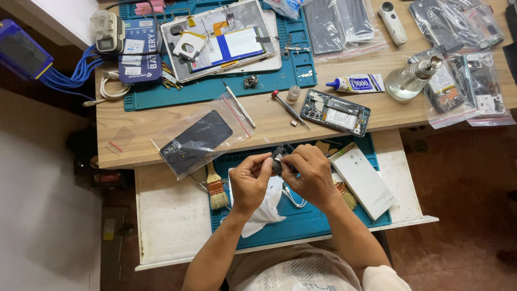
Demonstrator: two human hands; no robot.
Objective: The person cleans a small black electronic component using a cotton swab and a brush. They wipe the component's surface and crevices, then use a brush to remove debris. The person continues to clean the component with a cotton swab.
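1. my left hand (249, 180) and right hand (311, 175) meet over the teal rubber mat (301, 221) lining the pulled-out drawer, fingers curled tight together.
2. both pinch one small black part (278, 156), hard and irregular in shape, at the mat's far edge; my thumbs and forefingers are closed on it.
3. a crumpled white cloth (264, 210) hangs under my left palm and lies on the mat.
4. a flat white rectangular box (362, 180) lies slanted on the mat's right part, just beside my right hand.
5. a bristle brush (217, 191) with a wooden handle and metal band lies at the mat's left edge.
6. beyond the mat, on the wood-grain desk, an opened phone (335, 112) shows its inner boards, and a thin screwdriver (288, 108) lies beside it.
7. farther left of the mat, a clear crinkled bag (202, 141) holds a dark flat panel.
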